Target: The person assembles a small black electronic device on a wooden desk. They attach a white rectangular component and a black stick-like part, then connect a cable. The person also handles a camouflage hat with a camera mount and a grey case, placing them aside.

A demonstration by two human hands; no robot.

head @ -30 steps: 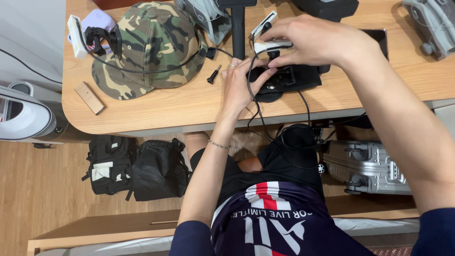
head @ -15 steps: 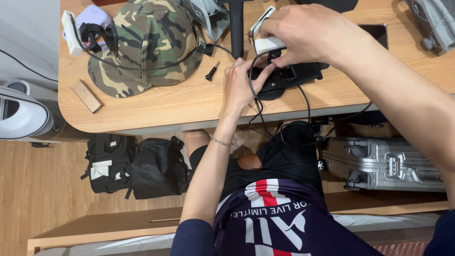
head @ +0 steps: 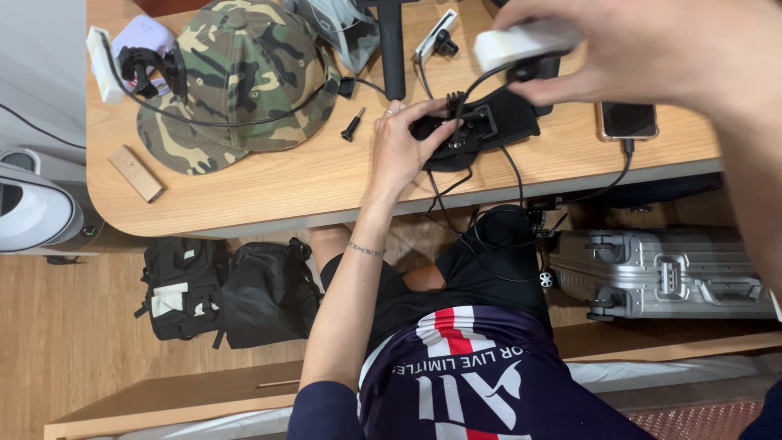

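Two bags (head: pixel 228 297), one suitcase (head: pixel 660 273)

the right hand (head: pixel 652 57) is blurred and cut off by the top edge, its fingers hiding part of the white device (head: pixel 521 41).

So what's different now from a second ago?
The right hand has lifted the small white device up off the black pad, nearer the camera, its cable trailing down. The left hand stays on the black mount on the pad. The camo hat, screw and wooden block lie as before on the desk.
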